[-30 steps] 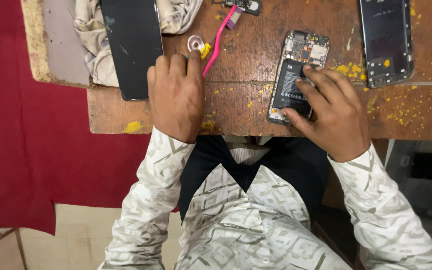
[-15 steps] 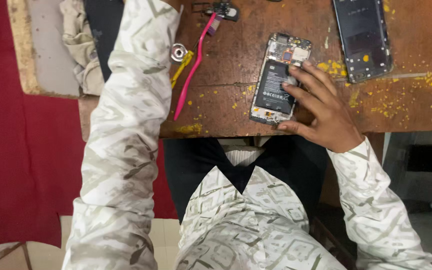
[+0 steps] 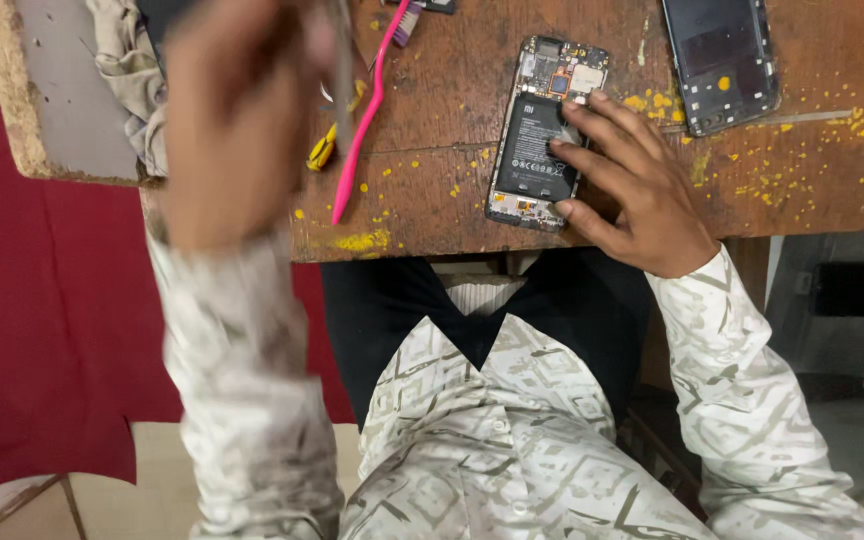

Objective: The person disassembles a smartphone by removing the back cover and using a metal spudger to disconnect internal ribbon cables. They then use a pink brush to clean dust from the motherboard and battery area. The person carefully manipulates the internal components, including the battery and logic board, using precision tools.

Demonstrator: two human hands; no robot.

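An opened phone with its back off lies on the wooden table, battery and circuit board showing. My right hand rests on it, fingertips on the battery and thumb at the lower edge. My left hand is lifted above the table's left part, blurred by motion, with fingers closed around a thin grey metal tool that points up. A pink toothbrush lies just right of that hand.
A separate dark phone frame lies at the back right. A crumpled cloth and a grey slab sit at the left. Yellow crumbs are scattered on the wood, and a small yellow piece lies by the toothbrush. Red fabric hangs at the left.
My left hand left the table, reached to the far side, and has come back raised with a thin tool in it. My right hand stayed on the phone.
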